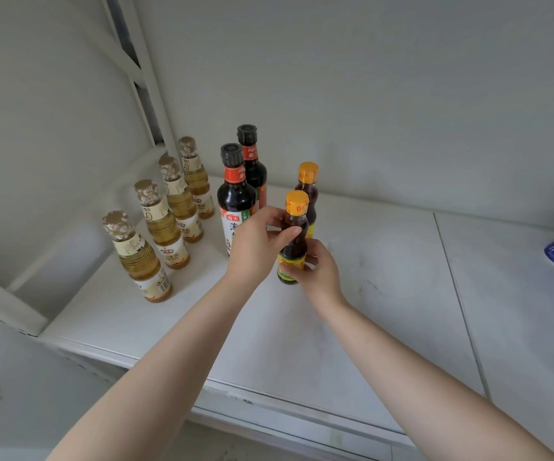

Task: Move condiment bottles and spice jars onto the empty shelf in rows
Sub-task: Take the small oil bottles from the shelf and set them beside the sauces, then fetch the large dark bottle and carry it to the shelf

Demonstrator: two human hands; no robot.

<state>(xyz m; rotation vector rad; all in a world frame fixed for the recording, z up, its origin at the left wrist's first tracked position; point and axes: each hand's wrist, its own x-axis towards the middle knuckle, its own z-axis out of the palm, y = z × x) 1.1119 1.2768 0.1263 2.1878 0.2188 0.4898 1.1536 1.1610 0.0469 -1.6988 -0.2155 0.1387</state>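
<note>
Head: both hands (259, 242) around bottle (293, 237)

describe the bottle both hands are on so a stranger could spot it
On the white shelf, right of the two tall dark bottles, stand two small orange-capped ones. It is the nearer bottle, gripped by the left hand and right hand.

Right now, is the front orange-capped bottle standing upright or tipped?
Upright. The front orange-capped bottle has its cap straight above its base on the shelf, gripped by the left hand and right hand.
</note>
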